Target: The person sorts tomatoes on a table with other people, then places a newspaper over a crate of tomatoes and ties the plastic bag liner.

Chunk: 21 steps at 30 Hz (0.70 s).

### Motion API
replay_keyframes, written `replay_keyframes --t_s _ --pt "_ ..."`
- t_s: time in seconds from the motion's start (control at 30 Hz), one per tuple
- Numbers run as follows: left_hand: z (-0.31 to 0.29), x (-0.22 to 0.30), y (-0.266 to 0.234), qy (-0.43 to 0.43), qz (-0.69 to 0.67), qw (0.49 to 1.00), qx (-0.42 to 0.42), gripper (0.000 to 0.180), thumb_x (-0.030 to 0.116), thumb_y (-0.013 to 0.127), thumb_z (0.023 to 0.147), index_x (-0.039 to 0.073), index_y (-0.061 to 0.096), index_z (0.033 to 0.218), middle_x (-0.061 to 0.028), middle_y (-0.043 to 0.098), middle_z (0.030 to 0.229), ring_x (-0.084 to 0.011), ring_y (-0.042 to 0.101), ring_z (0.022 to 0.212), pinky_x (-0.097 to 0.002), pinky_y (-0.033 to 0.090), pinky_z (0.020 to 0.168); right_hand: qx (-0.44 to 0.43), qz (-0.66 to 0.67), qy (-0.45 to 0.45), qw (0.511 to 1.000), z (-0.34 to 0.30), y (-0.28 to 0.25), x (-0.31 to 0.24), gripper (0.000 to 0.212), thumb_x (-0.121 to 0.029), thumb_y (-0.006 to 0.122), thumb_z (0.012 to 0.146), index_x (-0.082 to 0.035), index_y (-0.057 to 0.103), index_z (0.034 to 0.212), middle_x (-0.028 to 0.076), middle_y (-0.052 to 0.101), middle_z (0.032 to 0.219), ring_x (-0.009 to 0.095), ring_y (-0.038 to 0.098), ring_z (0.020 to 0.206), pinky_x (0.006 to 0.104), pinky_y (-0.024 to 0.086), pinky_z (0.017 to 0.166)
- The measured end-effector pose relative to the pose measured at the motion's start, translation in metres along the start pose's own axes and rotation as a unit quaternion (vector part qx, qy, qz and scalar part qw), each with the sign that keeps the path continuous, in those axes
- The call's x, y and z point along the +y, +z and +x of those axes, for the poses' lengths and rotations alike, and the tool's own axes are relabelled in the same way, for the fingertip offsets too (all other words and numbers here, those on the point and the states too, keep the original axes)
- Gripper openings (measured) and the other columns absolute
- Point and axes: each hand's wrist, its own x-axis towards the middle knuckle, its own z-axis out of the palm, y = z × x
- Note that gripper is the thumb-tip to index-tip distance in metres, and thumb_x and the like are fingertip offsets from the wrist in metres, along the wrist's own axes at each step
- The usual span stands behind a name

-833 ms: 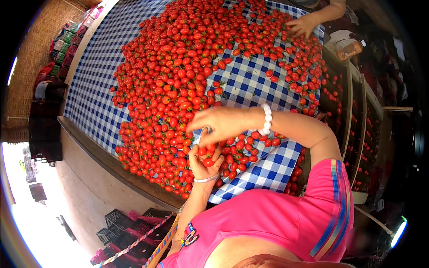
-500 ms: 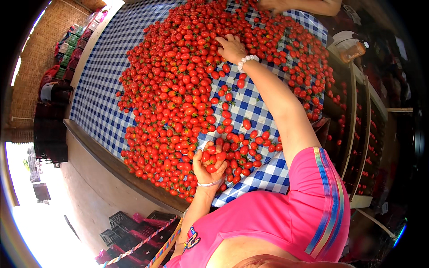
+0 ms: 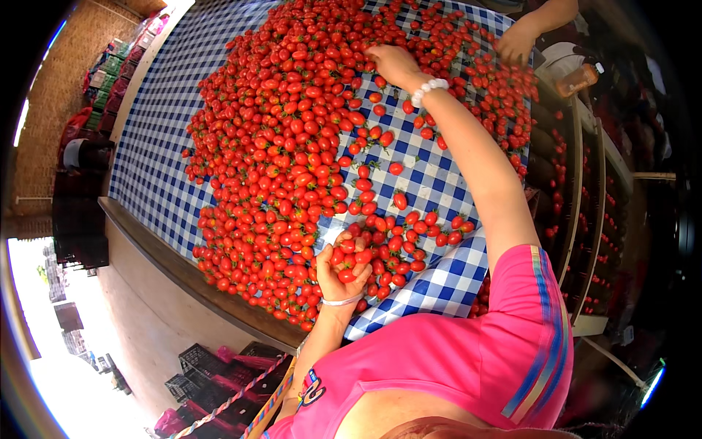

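My left hand (image 3: 331, 287) is closed around several red cherry tomatoes (image 3: 345, 260) at the near edge of the pile, palm up. Stretched far forward, my right hand (image 3: 397, 67) reaches over loose tomatoes at the right flank of the large cherry tomato pile (image 3: 285, 139). Its fingers point left and touch the fruit; they look extended, with the tips partly hidden, and I see nothing held in them. A white beaded bracelet (image 3: 429, 91) circles that wrist. Loose tomatoes with green stems lie between my two hands on the blue-and-white checked cloth (image 3: 431, 179).
Another person's hand (image 3: 518, 42) hovers over tomatoes at the far right. Beside it stands a bottle of amber liquid (image 3: 578, 80). Slatted channels (image 3: 578, 219) with tomatoes run along the right. A raised board (image 3: 183, 271) edges the table's left; dark crates (image 3: 201, 362) stand below.
My right hand has shifted slightly right and away, and some tomatoes near it lie differently. The other person's hand has moved right and nearer. My left hand keeps its hold.
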Motion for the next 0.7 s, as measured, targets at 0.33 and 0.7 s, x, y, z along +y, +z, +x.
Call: replay_keyframes --t_s 0.33,0.7 --pt "-0.002 0.001 -0.005 0.015 -0.001 1.0 0.0 0.035 0.037 0.052 0.091 0.008 0.054 0.111 -0.0095 0.054 0.095 -0.014 0.044 0.057 -0.0242 0.035 0.047 -0.077 0.008 0.053 0.996 0.001 0.058 -0.04 0.033 -0.03 0.055 0.092 0.002 0.06 0.102 0.019 0.062 0.095 0.032 0.064 0.089 0.0432 0.052 0.075" --pt "-0.003 -0.002 -0.002 0.008 0.011 1.0 0.004 0.033 0.035 0.053 0.09 0.008 0.054 0.108 -0.0106 0.055 0.096 -0.0146 0.044 0.055 -0.0261 0.036 0.046 -0.084 -0.027 -0.053 0.995 -0.004 0.075 -0.102 0.036 -0.011 0.046 0.09 -0.01 0.054 0.125 0.018 0.045 0.13 0.038 0.064 0.095 0.0456 0.052 0.084"
